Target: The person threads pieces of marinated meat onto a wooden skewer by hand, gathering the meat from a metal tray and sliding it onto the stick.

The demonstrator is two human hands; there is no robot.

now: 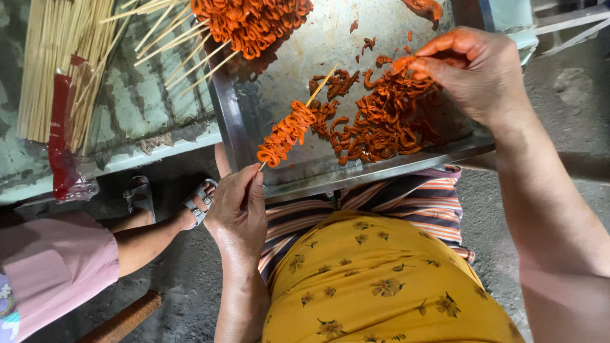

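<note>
My left hand (pixel 238 209) pinches the lower end of a thin bamboo skewer (pixel 321 84) that points up and right over a metal tray (pixel 305 38). Several orange marinated meat pieces (pixel 287 133) are threaded along the skewer's lower half. My right hand (pixel 473 70) reaches into the tray at the right and pinches one orange piece (pixel 403 62) above a loose pile of the same curled pieces (pixel 381 121). The fingers of both hands are stained orange.
Finished skewers (pixel 248 22) lie heaped at the tray's top left, sticks pointing left. A bundle of bare bamboo sticks (pixel 57 63) and a red-stained plastic bag (pixel 62 146) lie on the green table. Another person's sandalled feet (pixel 168 203) and pink sleeve (pixel 51 267) are at lower left.
</note>
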